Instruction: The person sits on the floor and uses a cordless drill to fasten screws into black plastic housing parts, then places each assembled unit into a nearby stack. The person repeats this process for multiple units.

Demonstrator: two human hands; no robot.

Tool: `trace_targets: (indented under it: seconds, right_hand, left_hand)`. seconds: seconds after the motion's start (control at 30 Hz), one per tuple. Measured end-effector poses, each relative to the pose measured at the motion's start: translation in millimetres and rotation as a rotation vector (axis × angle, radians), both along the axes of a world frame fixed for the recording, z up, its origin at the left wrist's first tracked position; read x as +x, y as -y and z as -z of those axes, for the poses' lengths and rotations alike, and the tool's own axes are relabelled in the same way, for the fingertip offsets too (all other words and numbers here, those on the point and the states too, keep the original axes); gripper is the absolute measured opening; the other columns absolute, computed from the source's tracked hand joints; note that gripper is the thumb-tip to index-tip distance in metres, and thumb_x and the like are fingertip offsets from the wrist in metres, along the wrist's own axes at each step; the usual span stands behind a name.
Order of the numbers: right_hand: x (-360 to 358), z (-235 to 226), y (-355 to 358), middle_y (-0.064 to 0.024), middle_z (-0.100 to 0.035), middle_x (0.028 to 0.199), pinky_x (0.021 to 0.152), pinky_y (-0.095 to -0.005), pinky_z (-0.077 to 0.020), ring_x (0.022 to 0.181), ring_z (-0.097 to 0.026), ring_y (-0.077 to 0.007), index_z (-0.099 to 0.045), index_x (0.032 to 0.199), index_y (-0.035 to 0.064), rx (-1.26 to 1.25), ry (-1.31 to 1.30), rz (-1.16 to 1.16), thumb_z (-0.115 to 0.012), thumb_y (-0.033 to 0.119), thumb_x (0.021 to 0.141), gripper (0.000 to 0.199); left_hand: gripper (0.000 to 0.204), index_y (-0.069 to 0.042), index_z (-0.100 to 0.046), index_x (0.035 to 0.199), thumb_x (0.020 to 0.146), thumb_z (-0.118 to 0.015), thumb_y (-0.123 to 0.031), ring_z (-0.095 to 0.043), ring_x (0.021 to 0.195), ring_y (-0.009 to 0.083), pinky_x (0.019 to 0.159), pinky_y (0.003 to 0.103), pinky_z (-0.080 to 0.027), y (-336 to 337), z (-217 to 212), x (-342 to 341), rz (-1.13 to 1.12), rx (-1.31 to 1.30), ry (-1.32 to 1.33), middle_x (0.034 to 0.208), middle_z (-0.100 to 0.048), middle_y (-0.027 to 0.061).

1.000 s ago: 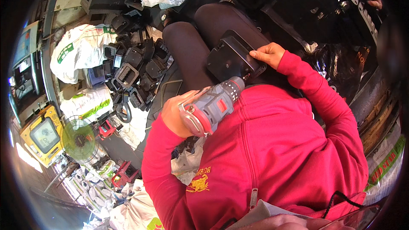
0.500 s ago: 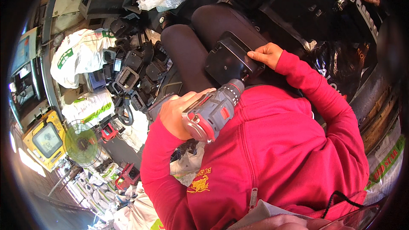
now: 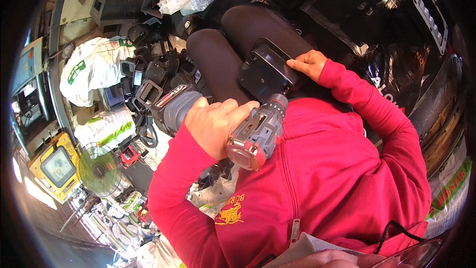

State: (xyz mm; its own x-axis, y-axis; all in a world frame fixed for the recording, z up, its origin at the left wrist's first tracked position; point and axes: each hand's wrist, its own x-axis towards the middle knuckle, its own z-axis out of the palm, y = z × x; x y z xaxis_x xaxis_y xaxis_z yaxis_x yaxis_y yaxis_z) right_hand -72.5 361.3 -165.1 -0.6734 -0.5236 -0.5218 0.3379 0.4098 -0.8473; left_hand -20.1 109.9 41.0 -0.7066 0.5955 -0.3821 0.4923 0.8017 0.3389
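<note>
Grey and red, the drill has swung round over the last second: a moment ago its nose pointed loosely up towards one o'clock and hung short of the black box; now the chuck sits right at the box's near edge, at about five o'clock of it, seemingly touching. The left hand has a closed grip wrapped round the drill's handle, with the dark battery pack jutting out at nine o'clock of the knuckles. The right hand has barely shifted; its grip is flat and loose, fingertips pressed on the box's three o'clock edge, steadying it on the lap of dark trousers. Judging by that, the tool has gone from being brought over to being set against the work, so driving or loosening a fastener there looks to be in hand. Whether a bit is seated in a screw cannot be told. Black casings lie heaped at nine o'clock of the knees.
</note>
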Motion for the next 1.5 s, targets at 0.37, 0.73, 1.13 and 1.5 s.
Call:
trace_targets:
  seconds: [0.37,0.73,1.13,1.5]
  right_hand:
    - [-2.7,-9.6,-2.0,-0.0096,-0.066,0.073,0.067,-0.0323,-0.0471,0.069,-0.059,-0.0139,-0.070,0.095,0.0018,0.058,-0.005,-0.041,-0.058,0.044,0.091,0.044]
    - [40.9,-68.2,-40.7,-0.0109,-0.065,0.102,0.064,-0.0279,-0.0549,0.082,-0.065,-0.0149,-0.058,0.118,0.0037,-0.424,0.642,0.183,-0.058,0.036,0.093,0.040]
    - [42.8,-40.9,-45.2,-0.0068,-0.064,0.085,0.071,-0.0296,-0.0561,0.076,-0.063,-0.0134,-0.063,0.105,-0.0005,-0.444,0.527,0.390,-0.056,0.012,0.090,0.020]
    - [20.8,-6.1,-7.2,0.0062,-0.045,0.053,0.039,-0.0243,-0.0232,0.042,-0.034,-0.0037,-0.071,0.084,0.0050,-0.085,0.228,0.195,-0.065,0.042,0.089,0.037]
  left_hand:
    - [0.071,-0.017,-0.056,0.127,0.059,-0.075,-0.023,-0.058,0.066,0.0220,0.061,0.032,-0.037,6.4,-12.2,6.9,-0.090,-0.010,0.120,0.080,-0.058,0.0022]
    - [0.070,-0.008,-0.058,0.124,0.057,-0.075,-0.020,-0.062,0.076,0.0211,0.071,0.031,-0.047,22.7,-12.3,24.3,-0.269,0.438,0.246,0.093,-0.065,0.0044]
    - [0.075,-0.006,-0.058,0.122,0.051,-0.079,-0.016,-0.065,0.077,0.0257,0.068,0.032,-0.052,37.9,0.8,42.1,-0.329,0.445,0.232,0.098,-0.065,0.0086]
    - [0.065,-0.003,-0.056,0.124,0.062,-0.076,-0.010,-0.065,0.090,0.0233,0.080,0.031,-0.051,33.4,26.5,36.1,-0.346,0.427,0.255,0.106,-0.065,0.0107]
